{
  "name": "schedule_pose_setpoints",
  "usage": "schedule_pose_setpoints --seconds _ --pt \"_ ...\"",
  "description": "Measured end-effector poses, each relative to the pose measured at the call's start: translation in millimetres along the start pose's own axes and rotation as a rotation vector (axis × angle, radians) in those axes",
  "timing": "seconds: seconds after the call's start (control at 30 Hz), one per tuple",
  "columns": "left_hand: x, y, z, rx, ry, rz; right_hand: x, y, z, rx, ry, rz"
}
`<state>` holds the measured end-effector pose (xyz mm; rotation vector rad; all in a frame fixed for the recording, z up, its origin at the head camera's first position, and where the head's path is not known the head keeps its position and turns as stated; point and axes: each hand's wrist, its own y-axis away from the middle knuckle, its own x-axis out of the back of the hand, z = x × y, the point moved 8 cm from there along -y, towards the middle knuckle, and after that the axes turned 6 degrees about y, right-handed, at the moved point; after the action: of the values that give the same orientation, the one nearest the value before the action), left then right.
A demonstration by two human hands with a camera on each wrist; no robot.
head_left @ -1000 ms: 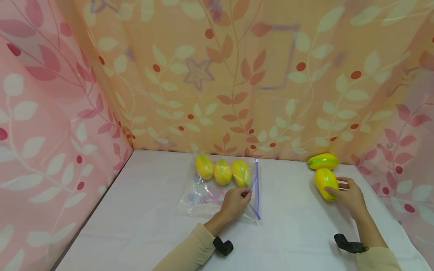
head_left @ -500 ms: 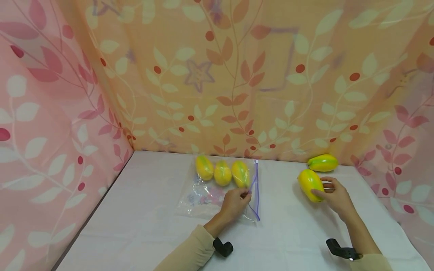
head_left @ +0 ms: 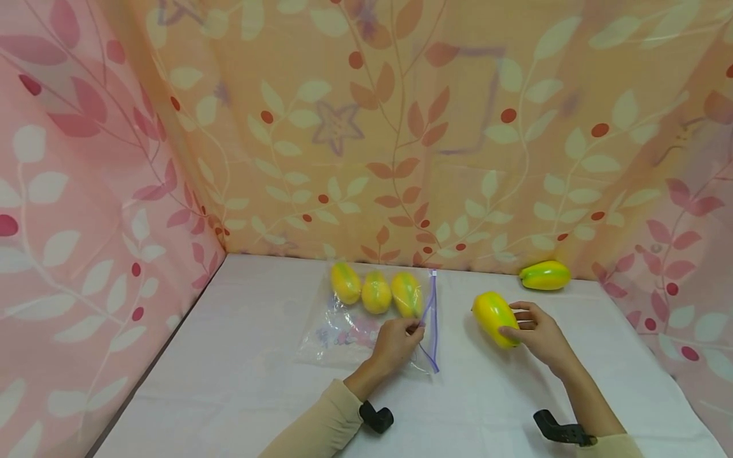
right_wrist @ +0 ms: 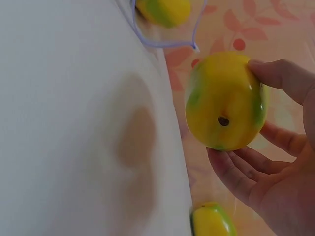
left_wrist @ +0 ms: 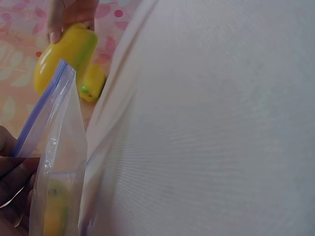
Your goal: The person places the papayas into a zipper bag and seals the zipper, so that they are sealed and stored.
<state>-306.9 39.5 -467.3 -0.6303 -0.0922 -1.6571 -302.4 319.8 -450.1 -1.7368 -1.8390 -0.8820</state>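
Observation:
In the head view a clear zip bag with a purple zip edge lies mid-table, three yellow-green papayas inside it along the far side. My left hand pinches the bag's edge near its mouth, lifting the upper layer so the opening gapes; the left wrist view shows the raised purple zip strip. My right hand holds another papaya between thumb and fingers, to the right of the bag mouth. In the right wrist view this papaya hangs above the table with its shadow below, its dark stem spot facing the camera.
One more papaya lies at the table's far right, close to the back curtain. A white cloth covers the table. Pink leaf-patterned curtains stand at both sides.
My right hand has carried its papaya left, away from the papaya at the back right and closer to the bag mouth. The left hand and the bag have stayed in place.

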Motion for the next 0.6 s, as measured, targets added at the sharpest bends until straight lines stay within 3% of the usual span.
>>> schedule_pose_setpoints --seconds 0.6 --pt "0.5 -1.1 2.1 0.008 -0.011 -0.008 -46.3 0.8 -34.1 0.056 -0.054 -0.106"
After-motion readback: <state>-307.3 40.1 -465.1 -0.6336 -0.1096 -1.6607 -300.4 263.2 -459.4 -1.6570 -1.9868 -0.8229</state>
